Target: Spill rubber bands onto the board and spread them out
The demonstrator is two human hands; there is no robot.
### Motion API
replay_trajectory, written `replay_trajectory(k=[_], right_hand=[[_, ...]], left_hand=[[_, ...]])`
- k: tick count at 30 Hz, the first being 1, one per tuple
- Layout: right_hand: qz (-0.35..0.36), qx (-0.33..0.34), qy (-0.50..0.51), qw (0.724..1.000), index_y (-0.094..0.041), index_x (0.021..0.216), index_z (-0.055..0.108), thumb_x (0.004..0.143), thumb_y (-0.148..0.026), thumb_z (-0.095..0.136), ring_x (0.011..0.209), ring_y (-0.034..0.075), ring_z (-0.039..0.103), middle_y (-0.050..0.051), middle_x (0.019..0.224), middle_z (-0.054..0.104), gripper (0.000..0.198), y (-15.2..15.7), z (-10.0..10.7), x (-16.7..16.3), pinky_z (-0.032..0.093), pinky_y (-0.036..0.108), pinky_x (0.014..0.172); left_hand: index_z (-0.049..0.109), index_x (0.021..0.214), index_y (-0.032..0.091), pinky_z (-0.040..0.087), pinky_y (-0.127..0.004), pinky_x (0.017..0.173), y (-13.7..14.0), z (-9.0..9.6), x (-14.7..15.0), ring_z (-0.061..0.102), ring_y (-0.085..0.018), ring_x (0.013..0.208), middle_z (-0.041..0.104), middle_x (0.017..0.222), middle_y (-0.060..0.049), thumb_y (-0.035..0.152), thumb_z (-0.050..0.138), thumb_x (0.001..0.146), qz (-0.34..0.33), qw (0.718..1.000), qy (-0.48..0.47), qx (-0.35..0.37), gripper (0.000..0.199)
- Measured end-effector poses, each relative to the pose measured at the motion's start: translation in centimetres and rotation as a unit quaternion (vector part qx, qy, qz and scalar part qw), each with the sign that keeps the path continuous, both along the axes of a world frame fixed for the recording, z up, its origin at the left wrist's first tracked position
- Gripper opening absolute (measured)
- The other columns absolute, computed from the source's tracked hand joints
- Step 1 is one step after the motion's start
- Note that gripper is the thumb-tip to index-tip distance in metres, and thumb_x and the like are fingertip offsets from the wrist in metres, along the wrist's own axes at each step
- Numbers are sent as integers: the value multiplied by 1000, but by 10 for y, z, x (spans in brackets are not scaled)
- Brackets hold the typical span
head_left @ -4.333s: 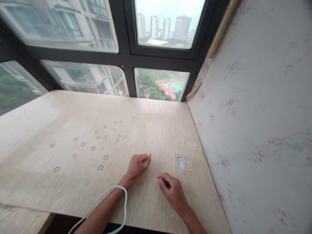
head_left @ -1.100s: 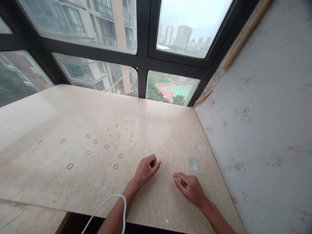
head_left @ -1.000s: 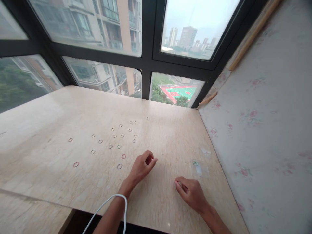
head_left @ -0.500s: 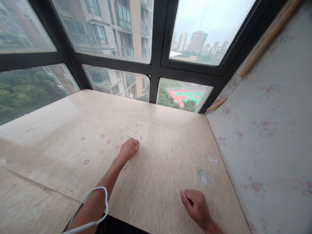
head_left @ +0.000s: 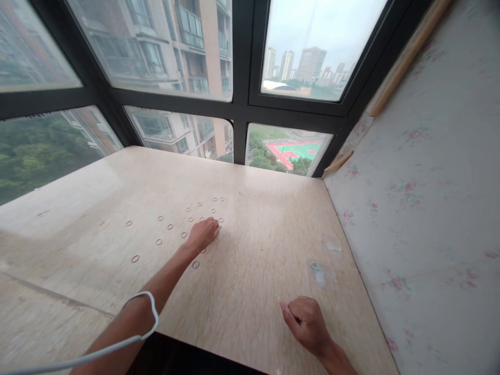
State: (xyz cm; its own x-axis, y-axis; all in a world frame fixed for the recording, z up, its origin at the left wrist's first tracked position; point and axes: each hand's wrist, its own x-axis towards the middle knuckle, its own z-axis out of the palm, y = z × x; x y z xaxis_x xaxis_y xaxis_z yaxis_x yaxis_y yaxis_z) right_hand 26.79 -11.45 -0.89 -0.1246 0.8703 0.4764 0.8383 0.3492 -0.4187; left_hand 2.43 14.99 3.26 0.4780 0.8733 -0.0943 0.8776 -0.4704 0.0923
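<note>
Several thin rings, like small rubber bands, lie scattered over the beige marble-patterned sill point(head_left: 242, 291). My left hand point(head_left: 203, 234) is down among them, its fingers curled and pressed together at the surface. One ring point(head_left: 221, 220) lies just beyond its fingertips, and another ring point(head_left: 196, 265) is nearer me, below the wrist. Whatever the fingers pinch, if anything, is hidden. At the lower right my right hand point(head_left: 307, 323) is closed in a fist over the sill, thumb against the curled fingers. The inside of that fist cannot be seen.
A clear plastic bag point(head_left: 322, 275) with a green mark lies beyond my right hand, with a whitish scrap point(head_left: 333, 246) behind it. Dark-framed windows point(head_left: 240, 112) border the back, and a flowered wall point(head_left: 422, 219) the right. A white cable point(head_left: 117, 344) loops over my left forearm.
The view has shifted slightly, so the scene sits a little further left. My left hand stays among the rings with its fingers curled more tightly; my right fist is much the same.
</note>
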Motion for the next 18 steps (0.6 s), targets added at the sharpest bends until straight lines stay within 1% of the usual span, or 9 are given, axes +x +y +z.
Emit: replay_trajectory(k=[6, 8, 10, 11, 12, 13, 15, 17, 18], right_hand=[[-3, -11, -5, 1000, -17, 47, 28, 88, -19, 47, 44, 6, 20, -7, 46, 24, 46, -1, -2, -1, 19, 26, 50], [-4, -12, -5, 1000, -17, 47, 29, 88, -19, 47, 44, 6, 19, -7, 46, 24, 45, -2, -3, 0, 19, 25, 50], [-4, -11, -4, 1000, -17, 47, 29, 88, -19, 47, 44, 6, 19, -7, 46, 24, 45, -2, -3, -1, 19, 25, 50], [-5, -12, -3, 1000, -17, 47, 29, 88, -19, 46, 44, 6, 19, -7, 46, 24, 45, -2, -3, -1, 19, 25, 50], [-6, -13, -2, 1000, -17, 47, 29, 89, -19, 46, 44, 6, 20, -7, 46, 25, 45, -2, -2, -1, 19, 25, 50], [-8, -14, 0, 1000, -17, 47, 29, 89, -19, 46, 44, 6, 20, -7, 45, 25, 45, -2, -2, -1, 19, 25, 50], [-11, -15, 1, 1000, -17, 46, 30, 89, -19, 46, 44, 6, 21, -7, 45, 26, 45, -2, -1, -1, 19, 25, 50], [-13, -14, 4, 1000, -17, 46, 30, 89, -19, 46, 43, 6, 21, -7, 45, 26, 45, -2, 0, -2, 19, 25, 50], [-14, -14, 6, 1000, -17, 46, 31, 89, -19, 46, 43, 6, 21, -7, 44, 26, 45, -2, 1, -2, 19, 25, 50]], left_hand=[[59, 69, 18, 33, -26, 57, 12, 2, -6, 56, -18, 69, 65, 79, -7, 23, 52, 74, 23, 997, -41, -56, 10], [59, 67, 18, 33, -25, 57, 12, 2, -8, 55, -18, 69, 65, 76, -6, 23, 54, 69, 27, 994, -84, -68, 7], [59, 66, 18, 33, -24, 57, 8, 4, -8, 54, -16, 67, 63, 72, -4, 24, 56, 67, 36, 981, -165, -93, 7], [59, 65, 17, 33, -24, 56, 5, 5, -7, 53, -15, 64, 60, 68, -2, 26, 56, 68, 44, 967, -220, -120, 9], [58, 66, 17, 33, -23, 54, 1, 7, -5, 50, -13, 59, 57, 63, -1, 29, 57, 69, 53, 945, -281, -158, 12], [57, 67, 17, 32, -22, 51, -4, 9, -3, 47, -11, 55, 53, 59, 1, 31, 57, 71, 61, 915, -344, -201, 15], [56, 69, 17, 28, -20, 47, -15, 14, 5, 39, -8, 47, 46, 53, 5, 35, 57, 73, 71, 843, -455, -278, 19], [55, 71, 17, 25, -19, 45, -26, 21, 15, 34, -6, 44, 41, 49, 7, 36, 60, 73, 68, 782, -530, -320, 20], [54, 71, 17, 24, -19, 44, -30, 25, 21, 34, -6, 43, 41, 48, 7, 35, 62, 72, 65, 762, -554, -329, 19]])
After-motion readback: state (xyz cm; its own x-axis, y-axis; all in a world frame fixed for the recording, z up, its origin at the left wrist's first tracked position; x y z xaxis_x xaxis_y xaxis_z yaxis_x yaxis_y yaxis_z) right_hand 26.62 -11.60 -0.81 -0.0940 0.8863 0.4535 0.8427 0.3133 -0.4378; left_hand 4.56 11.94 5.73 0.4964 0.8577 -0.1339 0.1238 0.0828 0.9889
